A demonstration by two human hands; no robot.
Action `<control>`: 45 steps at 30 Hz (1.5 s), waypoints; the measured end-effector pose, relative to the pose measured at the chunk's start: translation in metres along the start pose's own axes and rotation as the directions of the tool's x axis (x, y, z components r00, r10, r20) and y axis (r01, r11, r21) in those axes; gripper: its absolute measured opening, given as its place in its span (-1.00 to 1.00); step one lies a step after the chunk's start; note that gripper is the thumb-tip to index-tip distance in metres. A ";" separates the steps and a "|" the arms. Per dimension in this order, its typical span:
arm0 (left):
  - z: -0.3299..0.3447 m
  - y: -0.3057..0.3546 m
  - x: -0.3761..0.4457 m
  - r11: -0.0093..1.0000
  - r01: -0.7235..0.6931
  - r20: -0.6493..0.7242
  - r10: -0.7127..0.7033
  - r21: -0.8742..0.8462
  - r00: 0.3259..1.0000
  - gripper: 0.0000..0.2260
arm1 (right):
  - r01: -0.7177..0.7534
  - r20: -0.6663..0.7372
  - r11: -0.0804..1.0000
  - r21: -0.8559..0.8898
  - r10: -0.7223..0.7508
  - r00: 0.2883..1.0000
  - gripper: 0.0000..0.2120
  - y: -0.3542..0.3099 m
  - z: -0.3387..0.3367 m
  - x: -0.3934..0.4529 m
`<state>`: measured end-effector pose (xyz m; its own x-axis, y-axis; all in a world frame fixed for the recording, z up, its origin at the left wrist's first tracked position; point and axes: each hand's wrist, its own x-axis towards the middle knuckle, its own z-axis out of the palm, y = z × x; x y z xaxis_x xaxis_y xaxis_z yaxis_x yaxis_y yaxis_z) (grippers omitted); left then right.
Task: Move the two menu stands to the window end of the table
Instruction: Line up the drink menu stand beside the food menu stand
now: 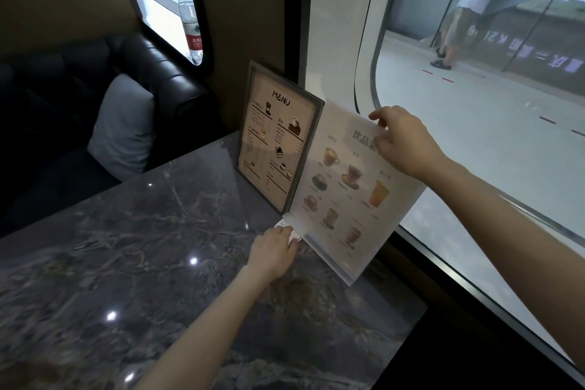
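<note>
A dark-framed menu stand headed "MENU" stands upright at the window end of the grey marble table, against the wall. Right beside it, on its right, stands a clear acrylic menu stand with pictures of drinks, close to the window. My right hand grips that clear stand's top edge. My left hand pinches the near left corner of its white base. The clear stand leans slightly and its base rests on the tabletop.
A large window runs along the table's right edge, with a person standing outside. A black leather bench with a grey cushion lies beyond the table. A water bottle stands on a far window ledge.
</note>
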<state>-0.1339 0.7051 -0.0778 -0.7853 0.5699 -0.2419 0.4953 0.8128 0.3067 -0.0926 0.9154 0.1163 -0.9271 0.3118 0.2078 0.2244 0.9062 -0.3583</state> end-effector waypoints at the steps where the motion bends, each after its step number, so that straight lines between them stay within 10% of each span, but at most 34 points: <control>1: 0.000 0.000 -0.001 1.000 0.001 0.009 -0.001 0.001 1.000 -0.63 | -0.001 -0.011 1.000 -0.006 0.001 1.000 -0.64 -0.001 0.000 0.000; 45: 0.046 0.017 0.019 0.988 -0.155 0.211 0.149 0.013 0.966 -0.51 | -0.151 0.064 0.982 0.117 0.144 0.988 -0.67 0.004 -0.005 0.007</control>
<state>-0.1234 0.7356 -0.1199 -0.6063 0.6974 -0.3823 0.6159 0.7158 0.3291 -0.0969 0.9230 0.1209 -0.9024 0.4202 0.0957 0.3249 0.8092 -0.4895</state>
